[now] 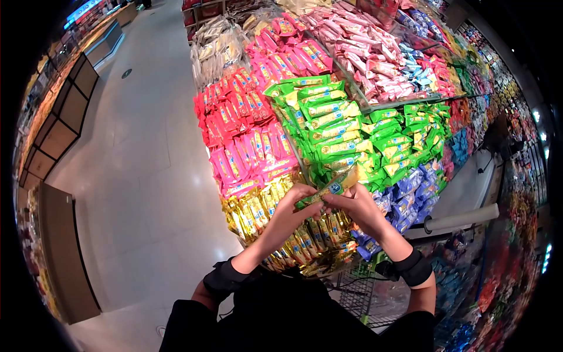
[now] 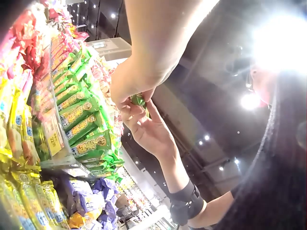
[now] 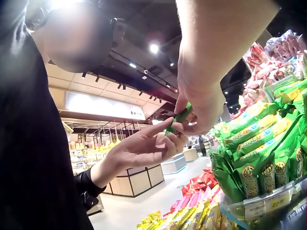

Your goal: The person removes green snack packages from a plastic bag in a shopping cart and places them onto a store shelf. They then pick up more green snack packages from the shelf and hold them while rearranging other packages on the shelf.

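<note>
A green wrapped snack (image 1: 335,188) is held between both hands above the snack display. The left hand (image 1: 293,206) pinches its lower left end, and the right hand (image 1: 358,205) grips it farther right, fingers curled. In the left wrist view a bit of green wrapper (image 2: 138,99) shows between the fingers of the left hand (image 2: 129,88) and the right hand (image 2: 153,136). The right wrist view shows the wrapper (image 3: 181,118) between the left hand (image 3: 144,148) and the right hand (image 3: 199,108); much of it is hidden by fingers.
Around the hands lie piles of green packets (image 1: 334,120), gold packets (image 1: 255,214), pink packets (image 1: 252,154) and purple packets (image 1: 406,202). A yellow price tag (image 2: 53,139) fronts the green pile. A wire cart (image 1: 358,293) stands near the body, and a tiled aisle (image 1: 146,146) runs at the left.
</note>
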A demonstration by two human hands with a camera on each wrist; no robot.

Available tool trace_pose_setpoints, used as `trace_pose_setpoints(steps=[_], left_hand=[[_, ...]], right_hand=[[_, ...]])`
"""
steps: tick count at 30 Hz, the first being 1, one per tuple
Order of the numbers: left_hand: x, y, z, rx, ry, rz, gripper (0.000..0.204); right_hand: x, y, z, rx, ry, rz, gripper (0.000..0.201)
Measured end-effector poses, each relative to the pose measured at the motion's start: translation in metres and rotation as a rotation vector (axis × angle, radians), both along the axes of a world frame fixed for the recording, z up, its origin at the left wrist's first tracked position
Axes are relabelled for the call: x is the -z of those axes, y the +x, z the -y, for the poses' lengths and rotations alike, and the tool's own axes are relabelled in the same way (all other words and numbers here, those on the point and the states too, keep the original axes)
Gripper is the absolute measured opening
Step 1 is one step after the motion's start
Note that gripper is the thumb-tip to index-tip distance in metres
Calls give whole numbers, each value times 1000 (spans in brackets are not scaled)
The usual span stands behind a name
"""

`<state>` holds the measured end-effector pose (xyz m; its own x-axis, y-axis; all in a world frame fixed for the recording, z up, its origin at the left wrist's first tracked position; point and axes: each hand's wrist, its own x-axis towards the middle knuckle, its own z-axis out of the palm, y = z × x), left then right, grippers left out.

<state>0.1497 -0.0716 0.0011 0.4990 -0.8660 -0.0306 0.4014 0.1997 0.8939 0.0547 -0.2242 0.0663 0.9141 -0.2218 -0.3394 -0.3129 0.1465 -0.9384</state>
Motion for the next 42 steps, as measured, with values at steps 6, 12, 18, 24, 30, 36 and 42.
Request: trace_pose_setpoints(steps=[6, 12, 18, 24, 30, 36, 42], left_hand=[[7, 10, -1, -15, 31, -35, 19], [-2, 12, 2, 30, 128, 3, 26], [6, 9, 13, -176, -1, -85, 42], [6, 13, -1, -156, 121, -47, 43], [24, 21, -17, -242, 110, -48, 36], [34, 15, -28, -295, 174, -83, 30], [37, 5, -34, -258, 204, -76, 29]], right_hand=[[10, 0, 24, 297, -202, 447, 21], [-8, -7, 26, -226, -1346, 452, 43], [-3, 6, 55, -168, -1542, 454, 39], [1, 44, 103, -28, -1646, 476, 33], [12, 53, 111, -27, -1632, 466, 32], [14, 50, 111, -36, -1631, 493, 29], [-31, 18, 72, 79, -1650, 574, 29]])
